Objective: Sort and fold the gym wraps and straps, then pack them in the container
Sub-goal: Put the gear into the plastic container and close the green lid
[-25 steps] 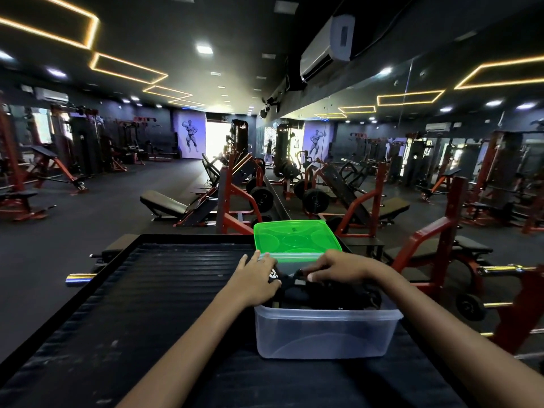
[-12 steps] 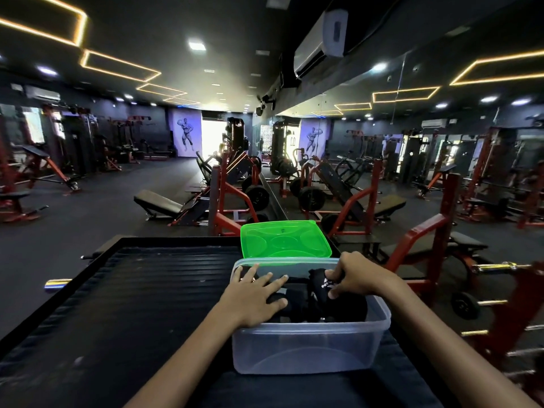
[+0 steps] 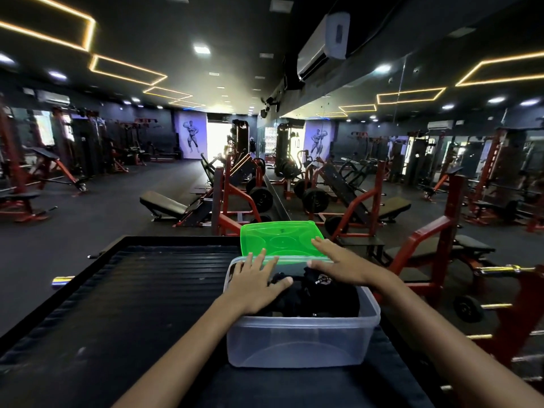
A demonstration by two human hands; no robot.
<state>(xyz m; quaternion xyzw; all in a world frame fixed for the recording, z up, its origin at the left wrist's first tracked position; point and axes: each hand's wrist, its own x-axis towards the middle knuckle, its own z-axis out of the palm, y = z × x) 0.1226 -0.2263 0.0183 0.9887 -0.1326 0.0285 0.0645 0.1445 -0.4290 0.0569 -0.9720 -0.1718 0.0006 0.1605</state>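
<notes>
Head view. A clear plastic container (image 3: 303, 343) stands on the black ribbed counter (image 3: 132, 304), toward its right side. Black gym wraps (image 3: 321, 298) lie bundled inside it, filling the upper part. The left hand (image 3: 254, 285) lies flat on the wraps at the container's left end, fingers straight and spread, holding nothing. The right hand (image 3: 338, 265) is stretched over the far rim, fingers straight, fingertips on the near edge of the green lid (image 3: 279, 238), thumb along the rim. The lid lies just behind the container, touching its far rim. Red-framed weight benches (image 3: 379, 207) stand beyond the counter.
</notes>
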